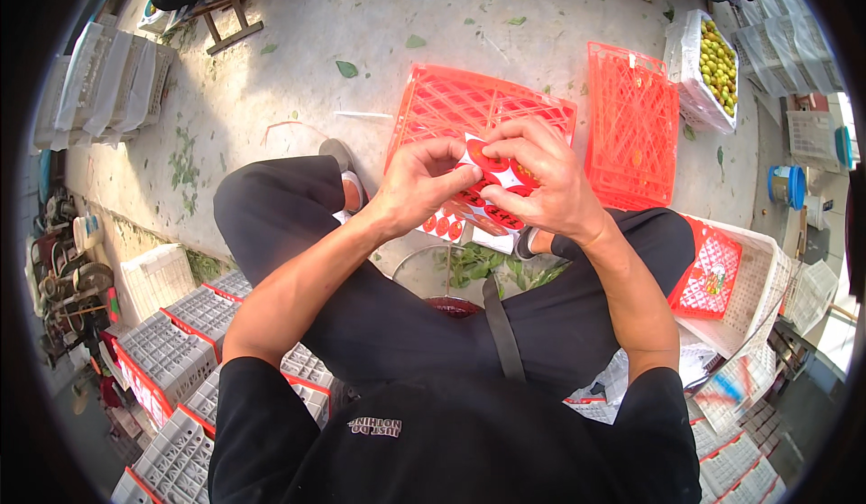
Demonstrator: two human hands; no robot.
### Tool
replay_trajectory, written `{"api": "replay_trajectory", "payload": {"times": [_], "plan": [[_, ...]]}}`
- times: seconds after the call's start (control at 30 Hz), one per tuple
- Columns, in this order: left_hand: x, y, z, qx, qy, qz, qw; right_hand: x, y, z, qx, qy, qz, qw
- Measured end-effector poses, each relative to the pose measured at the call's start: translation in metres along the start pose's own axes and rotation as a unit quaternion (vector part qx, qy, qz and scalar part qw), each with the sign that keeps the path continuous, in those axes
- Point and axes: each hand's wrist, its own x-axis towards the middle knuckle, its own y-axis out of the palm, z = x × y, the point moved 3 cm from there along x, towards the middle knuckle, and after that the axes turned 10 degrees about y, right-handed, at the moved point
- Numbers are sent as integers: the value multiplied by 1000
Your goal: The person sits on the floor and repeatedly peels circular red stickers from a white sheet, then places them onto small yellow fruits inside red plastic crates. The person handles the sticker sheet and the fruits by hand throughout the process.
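Note:
A white sheet of round red stickers (509, 178) is held up over my lap, tilted, with dark and gold markings on the stickers. My left hand (431, 182) pinches its left edge between thumb and fingers. On the right side, my right hand (551, 176) grips the same sheet, with its fingertips over the upper stickers. Whether a sticker is peeled loose under the fingers cannot be told. Lower down, more sticker sheets (443, 225) lie partly hidden behind my hands. Just beyond them is a red plastic lattice crate (487, 98).
Another red crate (632, 125) stands to the right, near a white lined crate of green-yellow fruit (718, 67). A white basket (758, 287) sits beside my right knee. Grey crates with red rims (169, 352) are stacked at left. Leaves (473, 264) lie between my legs.

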Motion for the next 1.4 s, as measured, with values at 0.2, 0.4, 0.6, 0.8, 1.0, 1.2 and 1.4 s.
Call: {"api": "replay_trajectory", "payload": {"times": [0.2, 0.4, 0.6, 0.8, 1.0, 1.2, 1.4], "plan": [[1, 3, -7, 103, 58, -3, 993, 1, 8, -8, 72, 30, 14, 997], [-3, 7, -20, 256, 133, 15, 957, -2, 5, -12, 123, 36, 36, 991], [-5, 8, -13, 160, 86, -4, 983, -3, -2, -5, 78, 35, 82, 993], [-6, 8, -8, 77, 54, 3, 996, -3, 4, -2, 40, 11, 40, 998], [-9, 9, -11, 233, 91, 17, 968, -7, 8, -11, 79, 23, 53, 995], [-9, 10, -15, 236, 83, 32, 968, -5, 7, -21, 191, 109, 104, 970], [-12, 8, -16, 247, 109, 41, 962, -4, 4, -22, 218, 195, 152, 944]]}}
